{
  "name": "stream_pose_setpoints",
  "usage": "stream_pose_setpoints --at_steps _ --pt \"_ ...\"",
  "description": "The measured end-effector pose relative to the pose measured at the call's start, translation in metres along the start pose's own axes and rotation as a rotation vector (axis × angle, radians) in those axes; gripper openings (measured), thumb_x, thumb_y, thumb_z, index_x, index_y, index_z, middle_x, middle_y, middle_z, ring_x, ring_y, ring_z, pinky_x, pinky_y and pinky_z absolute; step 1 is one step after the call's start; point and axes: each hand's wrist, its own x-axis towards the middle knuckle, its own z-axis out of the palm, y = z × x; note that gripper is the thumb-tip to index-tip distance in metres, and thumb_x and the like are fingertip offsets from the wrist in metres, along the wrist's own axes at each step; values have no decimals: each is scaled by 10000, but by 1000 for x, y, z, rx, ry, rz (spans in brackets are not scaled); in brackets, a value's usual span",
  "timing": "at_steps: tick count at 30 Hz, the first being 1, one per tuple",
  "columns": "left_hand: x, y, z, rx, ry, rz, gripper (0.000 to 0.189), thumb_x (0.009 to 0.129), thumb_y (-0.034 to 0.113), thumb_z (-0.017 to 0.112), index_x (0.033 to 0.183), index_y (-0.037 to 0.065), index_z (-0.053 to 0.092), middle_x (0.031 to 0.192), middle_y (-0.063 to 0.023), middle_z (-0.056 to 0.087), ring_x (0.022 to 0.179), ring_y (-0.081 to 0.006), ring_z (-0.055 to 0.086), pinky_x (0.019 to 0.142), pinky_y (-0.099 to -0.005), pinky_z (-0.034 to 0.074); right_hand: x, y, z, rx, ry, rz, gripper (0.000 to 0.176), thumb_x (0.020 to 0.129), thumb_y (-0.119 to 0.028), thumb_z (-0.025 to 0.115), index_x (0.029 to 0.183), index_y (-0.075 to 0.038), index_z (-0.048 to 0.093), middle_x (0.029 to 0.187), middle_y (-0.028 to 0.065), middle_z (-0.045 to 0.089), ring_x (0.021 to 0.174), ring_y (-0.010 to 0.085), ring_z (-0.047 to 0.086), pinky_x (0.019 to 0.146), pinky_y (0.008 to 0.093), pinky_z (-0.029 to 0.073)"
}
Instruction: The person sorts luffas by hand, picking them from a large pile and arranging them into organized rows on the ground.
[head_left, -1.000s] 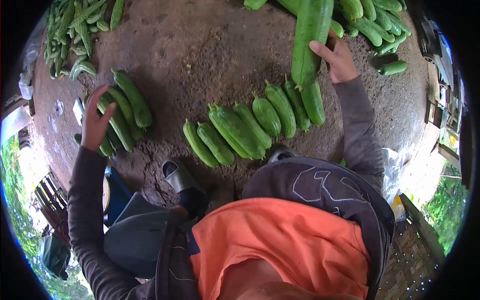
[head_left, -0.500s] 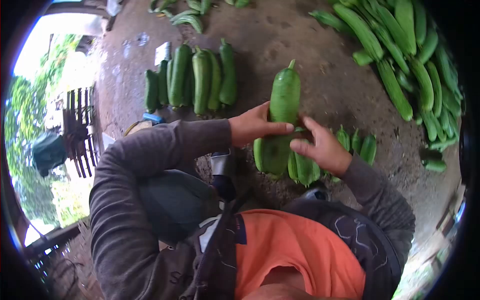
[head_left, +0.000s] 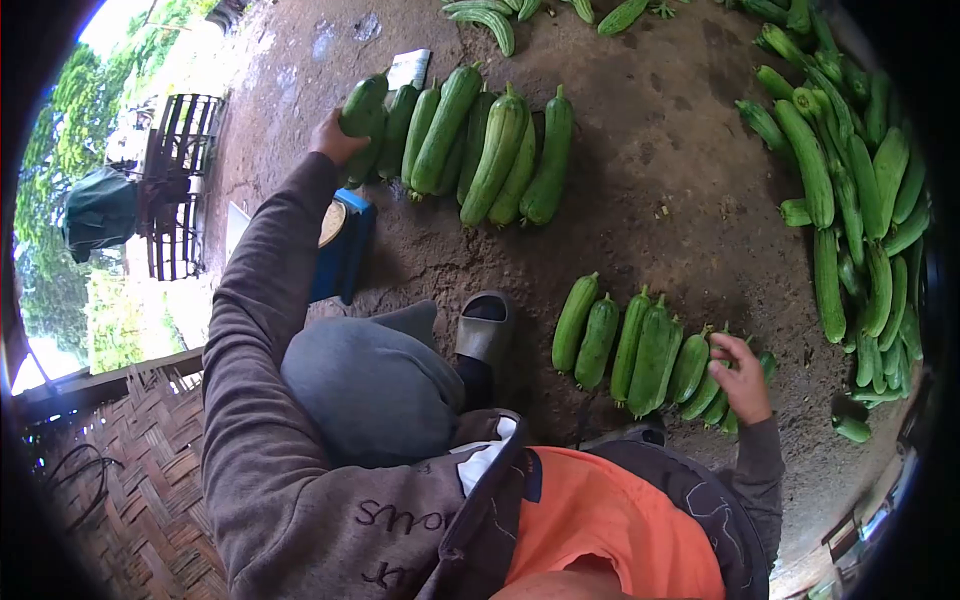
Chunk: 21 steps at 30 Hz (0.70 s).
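Note:
My left hand (head_left: 333, 140) is stretched out to the far left and grips a large green gourd (head_left: 362, 110) at the left end of a row of gourds (head_left: 487, 150) laid side by side on the dirt floor. My right hand (head_left: 742, 375) rests low on the right, fingers on the right end of a nearer row of gourds (head_left: 640, 345); whether it grips one I cannot tell. My bent knee (head_left: 370, 385) and a grey sandal (head_left: 487, 328) lie between the two rows.
A long pile of slimmer green gourds (head_left: 850, 200) runs down the right side. A blue weighing scale (head_left: 343, 240) stands by my left arm. More gourds (head_left: 500, 15) lie at the top. A woven bamboo wall (head_left: 120, 470) is at lower left.
Both hands held one large gourd in front of me; my left hand has since carried it out to the far-left row. My right hand let go and dropped onto the near row.

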Motion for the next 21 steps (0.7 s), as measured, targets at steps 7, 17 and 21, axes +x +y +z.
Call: stream_pose_setpoints --at_steps 7,17,21 --pt "31 -25 9 -82 18 -313 809 589 379 798 1266 62 490 1120 -173 615 1064 -286 586 907 -358 462 6 -14 -13 -242 100 39 456 757 13 615 1200 -61 537 1249 61 485 1056 202 517 840 343 468" --pt "83 -144 34 55 221 -387 772 602 337 793 1265 112 467 1149 -150 603 1081 -295 575 905 -372 461 -8 -1 -47 -481 80 48 489 724 12 628 1201 -17 525 1196 115 512 1061 238 532 916 319 424" --pt "123 -219 102 64 -87 -367 738 717 445 707 1283 46 452 1214 -203 549 1138 -331 523 946 -408 414 -29 12 -53 -520 168 70 487 758 -12 632 1231 -28 517 1156 129 538 1049 249 541 922 330 437"
